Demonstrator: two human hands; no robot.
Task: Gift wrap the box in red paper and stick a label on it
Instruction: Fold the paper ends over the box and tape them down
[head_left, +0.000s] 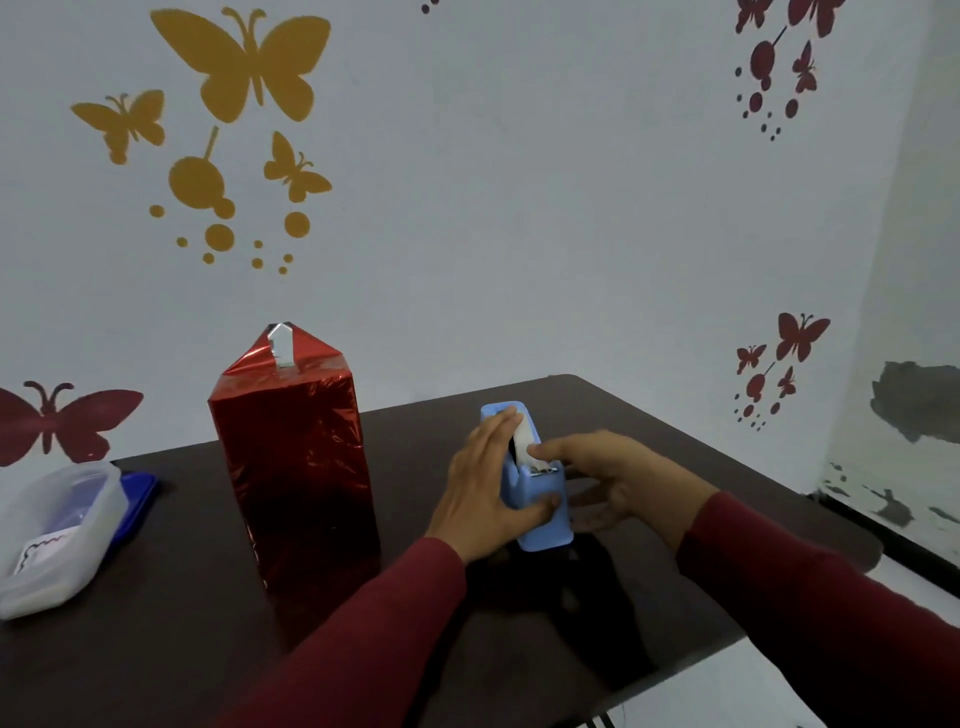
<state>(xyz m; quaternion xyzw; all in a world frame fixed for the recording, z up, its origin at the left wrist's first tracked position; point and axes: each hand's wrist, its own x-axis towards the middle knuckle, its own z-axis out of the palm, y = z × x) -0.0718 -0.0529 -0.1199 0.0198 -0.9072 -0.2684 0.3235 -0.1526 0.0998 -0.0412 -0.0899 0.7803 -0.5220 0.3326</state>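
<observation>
While both red sleeves come in from the bottom edge, I've got my two hands on the blue tape dispenser sitting on the dark table. My left hand wraps the dispenser's left side, thumb hooked across the front face and fingers reaching up over the top, so it's clamped on it. My right hand is on the other side; its forefinger and thumb look like they're pinching the white tape end poking up by the cutter, with the other fingers loosely spread below. It's a bit blurry there, so I can't swear how tight that pinch is.

Further back and to the left, well apart from the hands, the box stands upright on the table, already covered in shiny red paper, top flaps folded to a peak with a strip of tape on it.

At the far left edge sits a translucent plastic container with a blue lid just behind it. Behind everything, the pale wall has yellow and red butterfly stickers.
</observation>
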